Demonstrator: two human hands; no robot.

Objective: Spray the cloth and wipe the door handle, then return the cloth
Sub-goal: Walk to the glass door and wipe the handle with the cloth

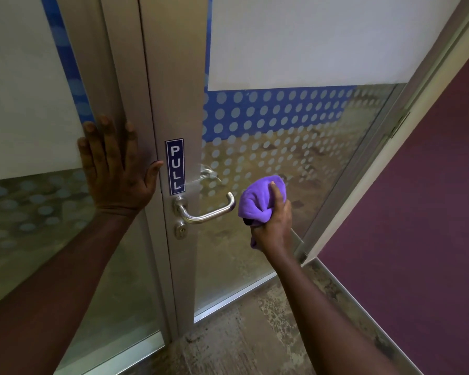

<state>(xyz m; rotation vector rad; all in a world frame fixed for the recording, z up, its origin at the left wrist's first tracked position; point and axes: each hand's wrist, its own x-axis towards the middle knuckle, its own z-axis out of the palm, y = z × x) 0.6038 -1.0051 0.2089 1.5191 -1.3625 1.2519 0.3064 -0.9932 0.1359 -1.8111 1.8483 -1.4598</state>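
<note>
Left hand flat on frame, fingers straight and spread, holding nothing. Right hand grips bunched purple cloth, just right of handle tip, apart from it. PULL sign above handle. Keyhole below.

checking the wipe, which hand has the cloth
The right hand, gripping the bunched purple cloth beside the door handle; the left hand presses flat on the frame.
</note>
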